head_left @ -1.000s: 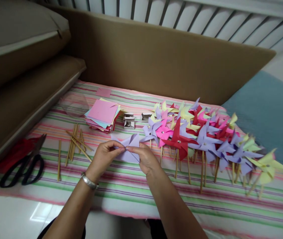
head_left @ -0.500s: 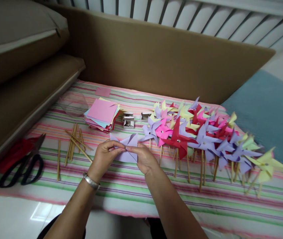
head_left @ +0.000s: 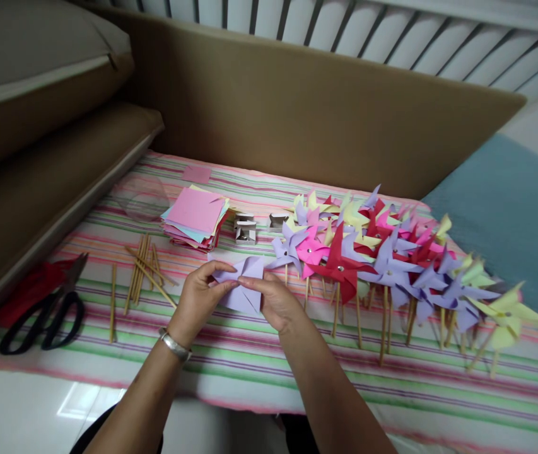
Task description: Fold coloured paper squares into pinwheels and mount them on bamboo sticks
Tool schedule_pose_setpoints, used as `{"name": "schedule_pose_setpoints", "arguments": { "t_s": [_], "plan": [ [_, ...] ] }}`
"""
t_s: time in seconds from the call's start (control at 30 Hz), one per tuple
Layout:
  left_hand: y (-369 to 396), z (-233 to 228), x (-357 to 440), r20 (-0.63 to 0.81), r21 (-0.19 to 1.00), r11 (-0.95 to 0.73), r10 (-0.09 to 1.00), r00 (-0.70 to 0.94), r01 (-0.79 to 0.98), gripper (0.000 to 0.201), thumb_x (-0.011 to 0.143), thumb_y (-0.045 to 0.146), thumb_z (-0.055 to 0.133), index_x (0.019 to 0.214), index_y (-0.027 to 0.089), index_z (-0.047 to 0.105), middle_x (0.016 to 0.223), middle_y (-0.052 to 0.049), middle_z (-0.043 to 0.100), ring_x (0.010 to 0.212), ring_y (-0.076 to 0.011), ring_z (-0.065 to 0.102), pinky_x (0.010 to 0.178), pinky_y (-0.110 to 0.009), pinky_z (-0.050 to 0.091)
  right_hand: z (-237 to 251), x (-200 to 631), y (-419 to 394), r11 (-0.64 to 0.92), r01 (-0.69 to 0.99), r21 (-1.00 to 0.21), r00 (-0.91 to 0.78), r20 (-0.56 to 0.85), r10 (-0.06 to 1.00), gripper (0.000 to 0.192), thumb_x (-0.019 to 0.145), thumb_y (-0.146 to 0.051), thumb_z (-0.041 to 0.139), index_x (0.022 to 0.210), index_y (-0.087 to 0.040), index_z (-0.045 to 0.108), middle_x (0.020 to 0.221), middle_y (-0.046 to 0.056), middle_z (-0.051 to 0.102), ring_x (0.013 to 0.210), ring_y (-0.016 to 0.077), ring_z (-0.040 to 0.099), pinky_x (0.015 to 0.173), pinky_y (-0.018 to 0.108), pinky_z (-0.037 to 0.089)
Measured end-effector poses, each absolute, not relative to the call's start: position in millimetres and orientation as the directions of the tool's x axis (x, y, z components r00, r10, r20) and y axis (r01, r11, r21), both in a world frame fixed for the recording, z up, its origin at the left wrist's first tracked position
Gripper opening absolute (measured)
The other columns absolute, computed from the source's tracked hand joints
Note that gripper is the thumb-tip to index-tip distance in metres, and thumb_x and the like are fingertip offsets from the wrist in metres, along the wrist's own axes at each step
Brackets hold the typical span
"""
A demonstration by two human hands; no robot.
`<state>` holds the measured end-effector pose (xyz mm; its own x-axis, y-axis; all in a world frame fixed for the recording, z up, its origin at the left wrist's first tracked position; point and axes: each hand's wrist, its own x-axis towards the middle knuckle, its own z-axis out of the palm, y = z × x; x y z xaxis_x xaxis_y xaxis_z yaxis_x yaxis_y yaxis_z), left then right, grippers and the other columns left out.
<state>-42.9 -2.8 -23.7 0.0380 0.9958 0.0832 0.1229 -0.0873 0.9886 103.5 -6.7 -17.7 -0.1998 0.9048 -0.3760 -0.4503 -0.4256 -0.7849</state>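
Note:
Between my hands is a lilac paper square [head_left: 247, 299] with some corners folded in toward its middle. My left hand [head_left: 202, 289] pinches it from the left, thumb and finger near the centre. From the right, my right hand [head_left: 275, 296] grips the same paper, its thumb pressing on the folds at the centre. Just beyond the paper stand small open boxes [head_left: 245, 230] with tiny shiny bits in them. A stack of coloured paper squares [head_left: 195, 211] lies behind my left hand. Many finished paper pinwheels [head_left: 386, 268] on sticks lie to the right.
Loose wooden sticks [head_left: 139, 271] lie left of my hands, with black-handled scissors [head_left: 44, 321] and something red [head_left: 36, 290] farther left. A clear round container [head_left: 140, 197] and a pink paper piece [head_left: 197, 173] sit at the back. Brown cushions [head_left: 60, 151] border the striped cloth [head_left: 231, 378].
My left fingers have shifted slightly on the lilac paper, and its left corner now lies lower, bent in toward the middle. The rest stays in place.

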Motion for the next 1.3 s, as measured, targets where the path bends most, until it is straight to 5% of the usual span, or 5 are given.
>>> {"name": "schedule_pose_setpoints", "arguments": {
  "t_s": [0.43,0.67,0.93,1.13,1.3],
  "plan": [
    [0,-28,-36,-0.128,0.959,0.129,0.992,0.02,-0.252,0.076,0.054,0.022,0.079,0.123,0.02,0.047,0.078,0.0,0.065,0.07,-0.0144,0.06,0.066,-0.025,0.046,-20,101,-5,-0.336,-0.472,-0.815,-0.042,-0.36,0.932,0.026,0.054,-0.016,0.075,0.079,-0.016,0.068,0.075,0.002,0.072,0.072,0.0203,0.066,0.077,0.035,0.048],
    [-3,-22,-38,-0.284,0.858,0.351,0.933,0.222,-0.374,0.022,0.062,0.026,0.075,0.078,0.012,0.069,0.073,-0.003,0.07,0.066,-0.0119,0.06,0.066,-0.023,0.045,-18,99,-7,-0.28,-0.471,-0.837,-0.092,-0.269,0.959,0.025,0.059,-0.018,0.073,0.083,-0.015,0.068,0.078,0.003,0.073,0.072,0.0204,0.066,0.077,0.035,0.048],
    [-2,-23,-40,-0.34,0.836,0.375,0.927,0.158,-0.401,0.019,0.056,0.022,0.077,0.071,0.012,0.071,0.065,-0.003,0.071,0.058,-0.0127,0.06,0.06,-0.023,0.045,-16,92,-8,-0.308,-0.424,-0.852,-0.082,-0.303,0.949,0.025,0.061,-0.026,0.072,0.082,-0.015,0.067,0.071,0.002,0.07,0.065,0.0181,0.064,0.068,0.032,0.049],
    [4,-20,-53,-0.404,0.805,0.34,0.914,-0.028,-0.486,0.021,0.052,0.019,0.076,0.071,0.011,0.07,0.061,-0.002,0.069,0.051,-0.0107,0.058,0.053,-0.02,0.043,-18,94,-11,0.032,0.113,-0.993,0.201,0.054,0.978,0.019,0.073,-0.024,0.062,0.092,-0.021,0.063,0.084,0.003,0.067,0.081,0.0182,0.062,0.078,0.035,0.049],
    [7,-20,-67,-0.381,0.785,0.277,0.921,-0.08,-0.554,0.022,0.051,0.018,0.076,0.071,0.012,0.069,0.061,-0.002,0.07,0.052,-0.0126,0.06,0.054,-0.022,0.045,-14,92,-21,0.464,0.543,-0.7,-0.152,0.462,0.874,0.024,0.079,-0.014,0.054,0.098,-0.025,0.064,0.116,0.007,0.059,0.113,0.0219,0.05,0.098,0.042,0.039]
  ]
}}
